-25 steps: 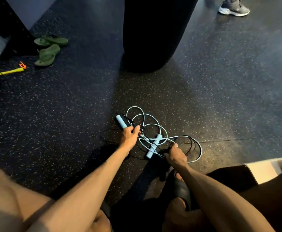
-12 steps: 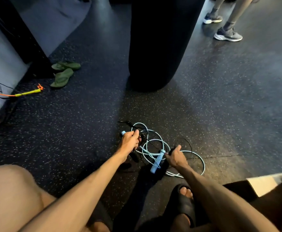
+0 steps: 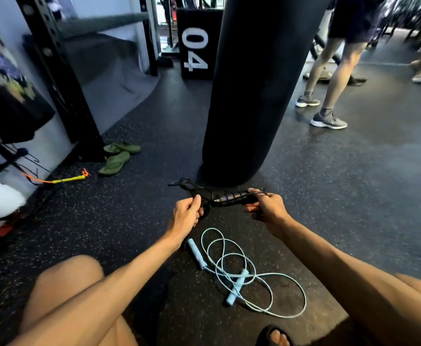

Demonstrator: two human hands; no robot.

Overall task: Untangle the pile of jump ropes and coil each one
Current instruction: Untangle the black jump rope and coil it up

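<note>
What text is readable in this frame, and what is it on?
"04": white digits on the black box behind the punching bag.
Print on the wall poster at left: too blurred to read.
On the black jump rope and the light blue jump rope: no legible markings.

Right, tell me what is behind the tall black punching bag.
A black box marked 04 shows behind the punching bag, its right edge covered. Whatever stands directly behind the bag is hidden.
</note>
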